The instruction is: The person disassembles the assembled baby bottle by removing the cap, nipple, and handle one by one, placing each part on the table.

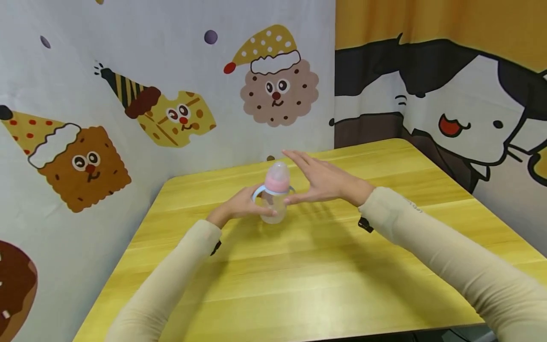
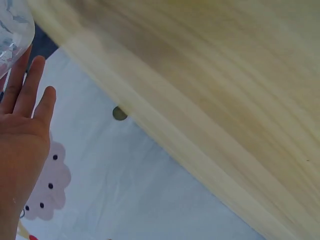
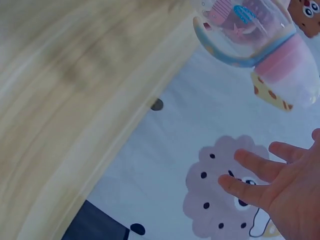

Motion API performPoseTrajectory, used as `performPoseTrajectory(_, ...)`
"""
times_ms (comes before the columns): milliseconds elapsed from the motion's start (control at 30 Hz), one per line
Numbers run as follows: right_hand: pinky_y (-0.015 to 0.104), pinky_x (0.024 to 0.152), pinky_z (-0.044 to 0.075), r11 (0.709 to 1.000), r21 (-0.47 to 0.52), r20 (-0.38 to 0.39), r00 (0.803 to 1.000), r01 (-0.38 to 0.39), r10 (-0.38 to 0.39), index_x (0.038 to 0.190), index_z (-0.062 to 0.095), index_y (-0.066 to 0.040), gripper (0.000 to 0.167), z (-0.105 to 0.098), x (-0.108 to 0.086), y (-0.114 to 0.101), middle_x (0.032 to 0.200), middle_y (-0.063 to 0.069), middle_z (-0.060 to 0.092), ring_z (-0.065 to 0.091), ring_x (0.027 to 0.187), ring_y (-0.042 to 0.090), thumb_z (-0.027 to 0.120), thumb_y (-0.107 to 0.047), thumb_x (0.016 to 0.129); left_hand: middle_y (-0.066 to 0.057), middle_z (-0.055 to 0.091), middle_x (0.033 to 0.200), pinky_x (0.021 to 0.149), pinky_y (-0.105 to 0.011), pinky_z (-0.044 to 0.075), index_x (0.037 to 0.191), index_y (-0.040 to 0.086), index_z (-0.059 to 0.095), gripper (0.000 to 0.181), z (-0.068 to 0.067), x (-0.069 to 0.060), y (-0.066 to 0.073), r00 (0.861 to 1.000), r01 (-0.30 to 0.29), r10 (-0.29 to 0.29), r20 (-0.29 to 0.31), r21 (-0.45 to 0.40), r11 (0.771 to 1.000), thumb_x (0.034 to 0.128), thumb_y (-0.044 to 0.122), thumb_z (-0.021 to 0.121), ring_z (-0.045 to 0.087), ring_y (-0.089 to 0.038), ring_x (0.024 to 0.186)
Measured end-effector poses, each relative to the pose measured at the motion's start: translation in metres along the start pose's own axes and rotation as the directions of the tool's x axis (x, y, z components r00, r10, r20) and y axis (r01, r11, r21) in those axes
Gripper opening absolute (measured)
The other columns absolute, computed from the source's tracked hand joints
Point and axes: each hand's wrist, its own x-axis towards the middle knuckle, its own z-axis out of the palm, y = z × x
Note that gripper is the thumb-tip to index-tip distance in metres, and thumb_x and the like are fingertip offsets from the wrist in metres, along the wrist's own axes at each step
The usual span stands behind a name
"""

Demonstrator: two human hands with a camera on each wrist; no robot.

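Upright baby bottle [image 1: 277, 187] over the tabletop [image 1: 278, 285], nearer the far edge; probably light, slick, best taken by its handles [image 1: 257, 193]. Your left hand [image 1: 244, 204] meets it, grip unclear; your right hand [image 1: 322, 180] spreads empty.

A clear baby bottle [image 1: 275, 194], topped by a translucent dome [image 1: 279, 169] above a pink collar [image 1: 277, 184], appears upright at the far half of the surface [image 1: 299, 285], left of center. Pale blue handles [image 3: 221, 56] curve from its left and right sides; pink and blue prints decorate its see-through body [image 3: 245, 22].
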Motion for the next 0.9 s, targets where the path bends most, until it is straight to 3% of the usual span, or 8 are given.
performPoseTrajectory(200, 0.068, 0.111, 0.044, 0.991, 0.122, -0.026, 0.998, -0.058, 0.061, 0.169, -0.003, -0.042, 0.123, -0.01, 0.005, 0.003, 0.177, 0.008, 0.017, 0.043, 0.149, 0.043, 0.072, -0.082, 0.08, -0.003, 0.071, 0.131, 0.105, -0.051, 0.051, 0.141, 0.023, 0.062, 0.065, -0.007, -0.003, 0.005, 0.999, -0.01, 0.008, -0.048, -0.041, 0.999, 0.0843, 0.035, 0.09, 0.065, -0.022, 0.121)
performPoseTrajectory(300, 0.068, 0.114, 0.041, 0.969, 0.235, -0.059, 0.995, -0.07, 0.086, 0.168, -0.004, -0.044, 0.122, -0.011, 0.006, 0.009, 0.178, 0.004, 0.013, 0.039, 0.152, 0.041, 0.076, -0.077, 0.081, -0.01, 0.071, 0.131, 0.104, -0.052, 0.053, 0.139, 0.018, 0.063, 0.062, -0.007, 0.0, 0.008, 0.997, -0.03, 0.027, -0.067, -0.053, 0.998, 0.0854, 0.035, 0.089, 0.066, -0.026, 0.122)
performPoseTrajectory(467, 0.071, 0.116, 0.036, 0.894, 0.447, -0.116, 0.989, -0.031, 0.092, 0.169, -0.004, -0.041, 0.123, -0.015, 0.007, 0.025, 0.177, 0.011, 0.015, 0.04, 0.151, 0.046, 0.075, -0.077, 0.082, -0.02, 0.069, 0.133, 0.103, -0.053, 0.053, 0.14, 0.012, 0.062, 0.062, 0.0, 0.006, 0.016, 0.994, -0.082, 0.074, -0.085, -0.097, 0.992, 0.0871, 0.032, 0.087, 0.065, -0.032, 0.123)
performPoseTrajectory(633, 0.071, 0.12, 0.03, 0.808, 0.584, -0.221, 0.973, 0.083, 0.06, 0.17, -0.003, -0.033, 0.125, -0.036, 0.002, 0.038, 0.173, 0.019, 0.022, 0.044, 0.147, 0.049, 0.07, -0.083, 0.081, -0.012, 0.07, 0.132, 0.107, -0.056, 0.048, 0.144, 0.02, 0.059, 0.063, 0.003, 0.015, 0.021, 0.981, -0.148, 0.131, -0.142, -0.116, 0.982, 0.0882, 0.034, 0.086, 0.063, -0.029, 0.125)
performPoseTrajectory(800, 0.071, 0.121, 0.028, 0.768, 0.625, -0.265, 0.963, 0.137, 0.044, 0.17, -0.001, -0.031, 0.117, -0.045, -0.005, 0.048, 0.173, 0.014, 0.024, 0.044, 0.148, 0.047, 0.072, -0.072, 0.088, -0.013, 0.072, 0.124, 0.111, -0.062, 0.041, 0.138, 0.019, 0.062, 0.057, -0.004, 0.013, 0.023, 0.969, -0.179, 0.16, -0.19, -0.088, 0.98, 0.0885, 0.032, 0.086, 0.06, -0.038, 0.129)
performPoseTrajectory(900, 0.073, 0.121, 0.026, 0.751, 0.644, -0.257, 0.966, 0.145, 0.033, 0.17, 0.0, -0.031, 0.112, -0.042, -0.007, 0.051, 0.173, 0.015, 0.024, 0.043, 0.149, 0.048, 0.073, -0.065, 0.092, -0.016, 0.072, 0.122, 0.11, -0.061, 0.041, 0.135, 0.015, 0.063, 0.054, -0.005, 0.007, 0.023, 0.97, -0.164, 0.147, -0.194, -0.075, 0.984, 0.0887, 0.031, 0.086, 0.06, -0.038, 0.127)
